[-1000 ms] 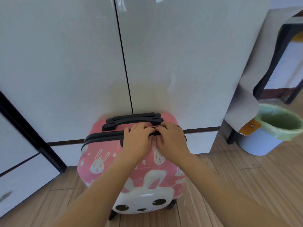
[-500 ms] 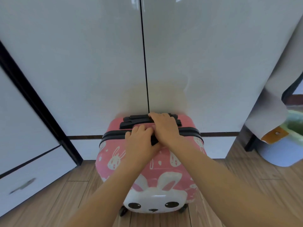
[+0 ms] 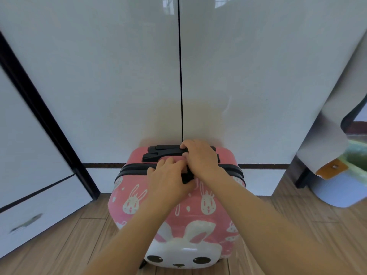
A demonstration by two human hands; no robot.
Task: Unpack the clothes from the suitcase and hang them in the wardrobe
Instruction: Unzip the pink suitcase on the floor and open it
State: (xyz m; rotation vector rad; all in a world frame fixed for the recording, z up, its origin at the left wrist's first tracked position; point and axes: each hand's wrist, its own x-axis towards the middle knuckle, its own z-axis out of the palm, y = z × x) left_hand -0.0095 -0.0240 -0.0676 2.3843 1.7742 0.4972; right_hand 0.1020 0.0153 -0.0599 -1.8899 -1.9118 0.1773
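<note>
Both arms reach forward; left hand (image 3: 168,179) and right hand (image 3: 200,157) curl, touching.

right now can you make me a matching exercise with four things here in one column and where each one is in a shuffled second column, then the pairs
Things:
1. pink hard-shell rabbit-print suitcase
2. right hand
3. pale blue bin with green liner
4. glossy white wardrobe doors

Places:
A. on the black top handle
B. far right on the floor
C. shut, behind the suitcase
D. upright on the wooden floor

Pairs: 1-D, 2-A, 3-B, 4-C
</note>
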